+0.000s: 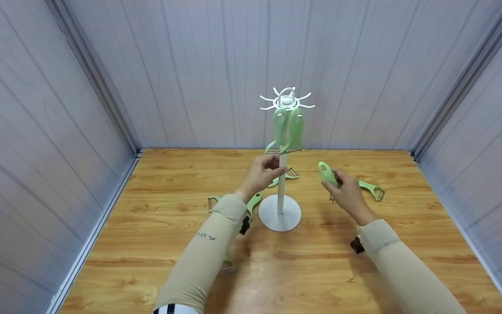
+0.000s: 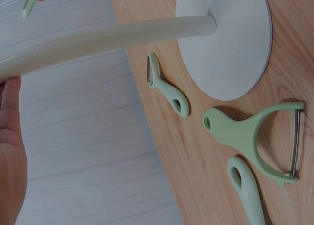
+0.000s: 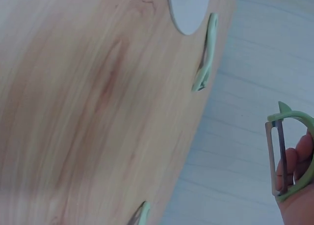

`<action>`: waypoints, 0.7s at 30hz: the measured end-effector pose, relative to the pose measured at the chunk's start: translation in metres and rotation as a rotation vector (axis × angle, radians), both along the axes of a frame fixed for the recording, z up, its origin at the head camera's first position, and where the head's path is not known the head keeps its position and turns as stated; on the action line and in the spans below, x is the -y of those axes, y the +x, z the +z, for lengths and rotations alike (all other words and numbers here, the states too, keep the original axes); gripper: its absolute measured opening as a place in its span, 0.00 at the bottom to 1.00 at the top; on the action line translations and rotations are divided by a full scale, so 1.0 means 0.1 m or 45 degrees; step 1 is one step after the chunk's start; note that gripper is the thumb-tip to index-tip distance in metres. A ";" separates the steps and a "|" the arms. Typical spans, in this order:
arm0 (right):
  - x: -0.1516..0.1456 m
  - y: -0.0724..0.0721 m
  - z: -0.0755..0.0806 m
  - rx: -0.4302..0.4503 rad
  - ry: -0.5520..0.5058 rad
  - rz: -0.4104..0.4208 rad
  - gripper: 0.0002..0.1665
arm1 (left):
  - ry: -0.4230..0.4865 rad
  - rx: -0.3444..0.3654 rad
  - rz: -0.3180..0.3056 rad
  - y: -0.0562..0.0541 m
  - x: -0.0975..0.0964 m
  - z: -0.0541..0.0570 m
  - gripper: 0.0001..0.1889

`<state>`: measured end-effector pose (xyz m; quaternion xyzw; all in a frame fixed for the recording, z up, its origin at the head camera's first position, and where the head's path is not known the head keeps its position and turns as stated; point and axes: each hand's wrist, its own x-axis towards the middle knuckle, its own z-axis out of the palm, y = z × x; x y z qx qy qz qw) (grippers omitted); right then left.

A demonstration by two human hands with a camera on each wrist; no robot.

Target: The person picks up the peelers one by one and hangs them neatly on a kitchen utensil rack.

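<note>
A white stand [image 1: 281, 187] with a round base and a ring of hooks [image 1: 286, 102] on top rises from the table. Two light-green peelers [image 1: 279, 124] hang side by side from its front hooks, blades down. My left hand [image 1: 260, 174] grips the pole just below them, thumb and fingers about it; in the left wrist view its fingers [image 2: 10, 104] meet the pole. To the right of the stand, my right hand [image 1: 347, 192] holds another green peeler [image 1: 327, 173], its holed handle end up. The right wrist view shows that peeler's blade [image 3: 282, 156] by the palm.
On the wooden table [image 1: 312, 270] lie more green peelers: one right of my right hand [image 1: 371, 188], one behind the pole [image 1: 293, 175], and several left of the base, partly under my left arm [image 1: 254, 201]. Panelled walls [image 1: 190, 74] enclose the table's back and sides.
</note>
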<state>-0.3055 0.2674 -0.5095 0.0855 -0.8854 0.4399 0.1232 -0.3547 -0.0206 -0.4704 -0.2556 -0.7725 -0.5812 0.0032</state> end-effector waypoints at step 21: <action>0.20 0.08 0.47 -0.209 -0.116 -0.013 0.24 | 0.046 0.003 -0.008 0.02 -0.01 0.01 0.05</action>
